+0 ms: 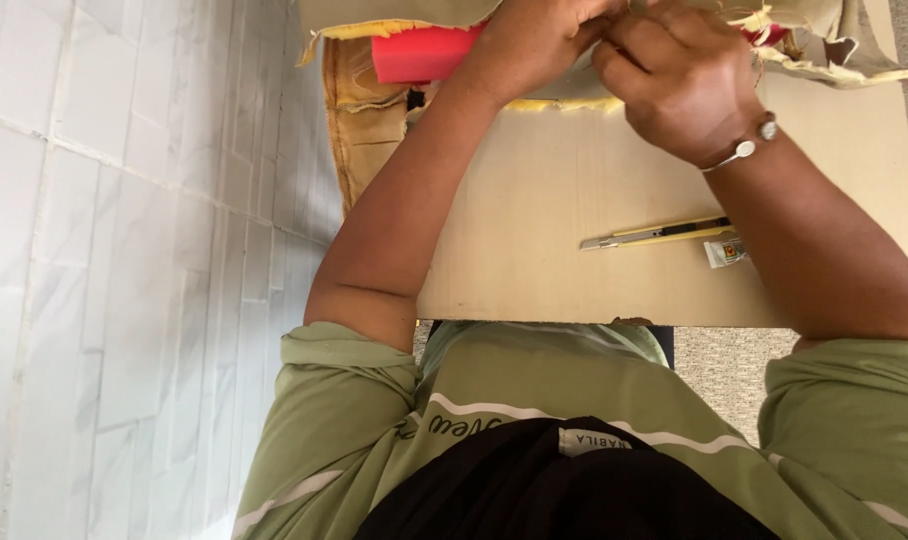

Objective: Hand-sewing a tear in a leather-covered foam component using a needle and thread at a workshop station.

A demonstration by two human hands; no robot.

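My left hand (534,40) and my right hand (679,85) meet at the top edge of the view, fingers curled and pinched close together. They grip the torn edge of a beige sheet with yellow foam lining (824,55); the exact pinch point is cut off by the frame. A red-pink block (419,55) lies just under my left hand, partly covered by the beige material. My right wrist wears a silver bracelet (744,150). Both forearms reach over a flat cardboard board (534,220).
A yellow utility knife (654,235) lies on the board beside my right forearm, with a small glue tube (724,252) next to it. White tiles (124,250) fill the left side. Grey carpet (724,365) shows below the board. A worn brown piece (359,130) sits at the board's left.
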